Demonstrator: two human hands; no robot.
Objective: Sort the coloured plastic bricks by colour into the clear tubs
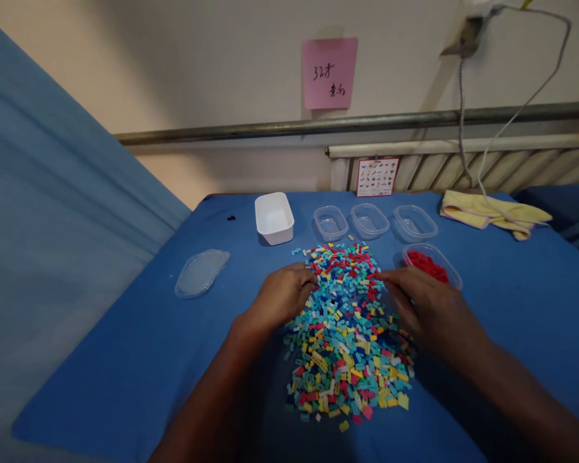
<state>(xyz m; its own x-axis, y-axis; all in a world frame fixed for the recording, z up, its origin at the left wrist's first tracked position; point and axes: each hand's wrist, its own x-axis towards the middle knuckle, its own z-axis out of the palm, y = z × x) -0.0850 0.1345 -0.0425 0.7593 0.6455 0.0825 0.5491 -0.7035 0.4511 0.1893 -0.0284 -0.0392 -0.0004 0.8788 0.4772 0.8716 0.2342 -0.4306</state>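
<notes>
A wide heap of small building bricks (340, 334) in blue, turquoise, yellow, pink, red and white is spread on the blue cloth. At its upper left edge is my left hand (284, 292), fingers curled together; whatever they hold, if anything, is hidden. My right hand (422, 302) is over the heap's right edge, thumb and forefinger pinched on a small red brick (379, 275). Just beyond that hand stands a clear plastic tub (452, 273) with many red bricks (427, 265) in it, partly covered by my knuckles.
Behind the heap stand a white plastic box (275, 218) and three clear tubs (330, 224). A clear lid (201, 273) lies at left, near small black pieces (231, 218). A yellow cloth (492, 212) with a cable (485, 183) across it lies at back right, by the radiator (434, 164).
</notes>
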